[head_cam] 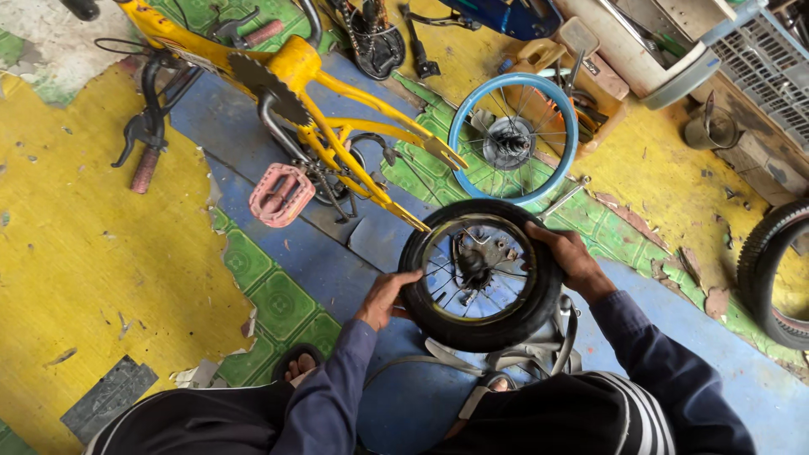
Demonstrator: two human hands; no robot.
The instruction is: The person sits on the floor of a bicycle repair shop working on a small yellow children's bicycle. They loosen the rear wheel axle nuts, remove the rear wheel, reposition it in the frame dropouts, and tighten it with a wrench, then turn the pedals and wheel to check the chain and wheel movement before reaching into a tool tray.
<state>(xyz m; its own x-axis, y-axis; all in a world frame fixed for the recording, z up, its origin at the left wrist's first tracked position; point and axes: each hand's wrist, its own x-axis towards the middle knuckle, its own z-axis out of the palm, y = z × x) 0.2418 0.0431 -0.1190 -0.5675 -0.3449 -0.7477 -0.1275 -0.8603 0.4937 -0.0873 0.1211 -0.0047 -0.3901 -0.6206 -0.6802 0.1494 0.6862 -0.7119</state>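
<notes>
I hold a small bicycle wheel with a black tyre (480, 324) and a spoked rim flat in front of me. My left hand (385, 299) grips the tyre at its lower left edge. My right hand (571, 257) grips it at the upper right. A yellow bicycle frame (337, 126) lies upside down on the floor just beyond the wheel, with a pink pedal (281, 195) and a toothed chainring (268, 84).
A bare blue rim (457, 126) with hub and spokes leans behind the frame. Another black tyre (758, 278) sits at the right edge. A wooden toolbox (607, 88), a white crate (767, 59) and a wrench (563, 198) lie at the back right. My sandalled foot (297, 365) rests below.
</notes>
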